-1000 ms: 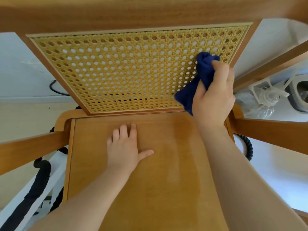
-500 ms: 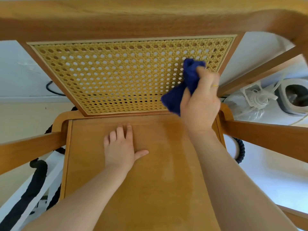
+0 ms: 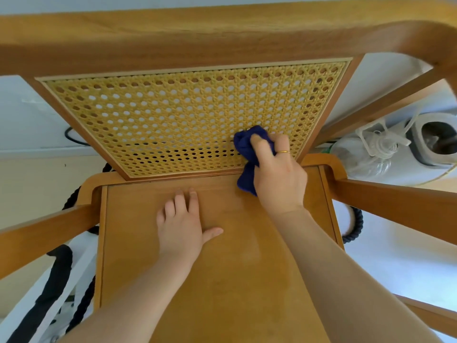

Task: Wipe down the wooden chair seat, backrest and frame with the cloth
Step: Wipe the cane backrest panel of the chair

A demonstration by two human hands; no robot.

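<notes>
Right hand (image 3: 279, 174): grips blue cloth (image 3: 249, 154), pressing it against woven backrest (image 3: 173, 125).
Left hand (image 3: 181, 226): flat, fingers spread, on wooden seat (image 3: 235, 280).

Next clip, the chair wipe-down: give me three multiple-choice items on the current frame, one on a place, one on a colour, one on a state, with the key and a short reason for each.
1. Where is the cloth pressed?
A. lower right part of the cane backrest
B. the top rail
C. the left armrest

2. What colour is the cloth?
A. white
B. dark blue
C. red

3. How does the left hand lie?
A. gripping an armrest
B. flat on the seat, fingers straight
C. lifted off the chair

Key: 1 A, the right hand holds the bunched cloth against the woven panel near its lower right corner; 2 B, the fabric is navy against the yellow cane; 3 B, the palm lies on the wooden seat with the thumb spread and holds nothing.
</notes>
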